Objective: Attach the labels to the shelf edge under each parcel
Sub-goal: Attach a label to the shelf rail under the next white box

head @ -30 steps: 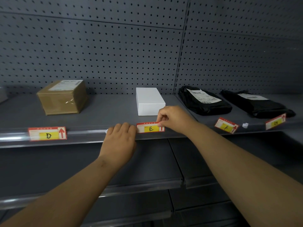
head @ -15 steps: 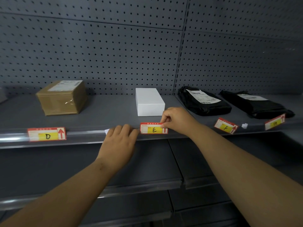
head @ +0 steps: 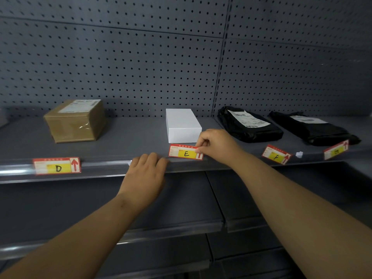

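Observation:
My right hand (head: pixel 216 144) pinches the right end of the red-and-yellow E label (head: pixel 184 153), held just in front of the white box (head: pixel 182 124) at the shelf edge (head: pixel 104 167). My left hand (head: pixel 146 174) rests on the shelf edge left of the label, fingers curled over the clear strip, with a bit of white paper showing beside them. The D label (head: pixel 57 166) sits in the strip below the brown cardboard parcel (head: pixel 75 119). The F label (head: pixel 276 154) and a further label (head: pixel 335 150) lie loosely tilted in front of two black bag parcels (head: pixel 248 124) (head: pixel 311 127).
A small white scrap (head: pixel 299 154) lies on the shelf between the two right-hand labels. Grey pegboard (head: pixel 141 67) backs the shelf. Lower shelves (head: pixel 120 232) stick out beneath my arms.
My right hand has carried the E label a little to the right, away from my left hand, so a gap has opened between them. My left hand has stayed on the edge.

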Demonstrator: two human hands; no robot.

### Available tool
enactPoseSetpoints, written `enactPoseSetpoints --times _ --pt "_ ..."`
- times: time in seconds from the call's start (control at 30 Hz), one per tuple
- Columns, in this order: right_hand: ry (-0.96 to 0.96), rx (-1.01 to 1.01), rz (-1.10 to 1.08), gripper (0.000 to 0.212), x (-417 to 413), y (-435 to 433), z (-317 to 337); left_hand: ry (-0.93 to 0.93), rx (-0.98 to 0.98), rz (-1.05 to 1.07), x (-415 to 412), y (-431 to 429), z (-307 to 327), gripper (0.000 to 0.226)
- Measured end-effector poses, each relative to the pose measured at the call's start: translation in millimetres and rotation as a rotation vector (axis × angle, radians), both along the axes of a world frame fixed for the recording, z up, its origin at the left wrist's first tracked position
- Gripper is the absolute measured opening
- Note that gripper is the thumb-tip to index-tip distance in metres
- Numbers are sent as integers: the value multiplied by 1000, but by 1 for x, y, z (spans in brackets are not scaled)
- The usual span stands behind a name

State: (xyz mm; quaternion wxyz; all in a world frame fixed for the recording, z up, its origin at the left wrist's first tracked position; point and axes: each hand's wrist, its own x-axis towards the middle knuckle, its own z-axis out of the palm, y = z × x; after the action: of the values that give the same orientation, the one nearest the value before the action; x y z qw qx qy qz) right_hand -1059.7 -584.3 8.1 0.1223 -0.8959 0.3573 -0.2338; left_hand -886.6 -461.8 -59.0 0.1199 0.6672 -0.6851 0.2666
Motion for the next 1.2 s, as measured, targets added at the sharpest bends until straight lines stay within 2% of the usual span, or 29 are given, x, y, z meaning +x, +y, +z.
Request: enactPoseSetpoints --times 0.1,0.3,0.5,1.2 --pt "-17 34 9 5 2 2 0 5 14 19 -1 0 2 24" --pt "-11 35 21 6 8 5 -4 36 39 9 0 0 4 37" --pt "111 -6 26 5 2 2 -5 22 18 13 2 -2 2 28" --pt "153 -35 7 6 0 -1 -4 -46 61 -32 6 1 -4 64"
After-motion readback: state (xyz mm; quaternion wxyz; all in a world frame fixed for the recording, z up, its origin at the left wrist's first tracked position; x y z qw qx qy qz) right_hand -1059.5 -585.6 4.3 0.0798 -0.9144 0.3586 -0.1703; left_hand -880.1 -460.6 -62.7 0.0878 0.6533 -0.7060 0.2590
